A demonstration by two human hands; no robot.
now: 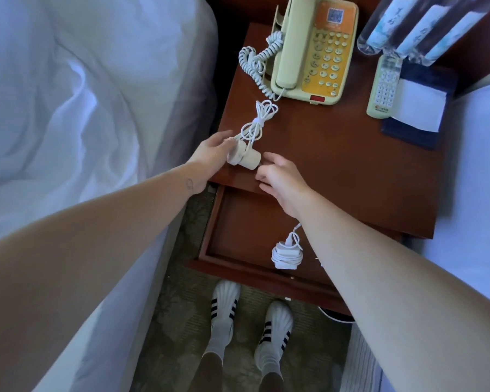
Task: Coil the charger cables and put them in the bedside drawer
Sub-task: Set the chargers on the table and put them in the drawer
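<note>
Status: half done. One coiled charger (286, 254) lies in the open drawer (238, 222), the only item visible there. The second charger (245, 157), cable bundled, sits at the tabletop (337, 165) front edge. Left grip (210, 154): fingers straight, touching its plug. Right grip (280, 176): loosely curled, empty, just beside it. Remaining: transfer to drawer.

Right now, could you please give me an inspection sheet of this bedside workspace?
Surface: wooden nightstand top, its drawer pulled open.
Job's things: one coiled charger lies in the drawer; a second charger, cable bundled, lies on the top's front-left part.
Clutter: telephone, remote control, water bottles, notepad.
Hands: left hand touches the second charger, grip unclear; right hand beside it, loosely curled, holding nothing.
Cables: telephone's curly cord on the top.
Surroundings: white bedding left, patterned carpet, white shoes.
</note>
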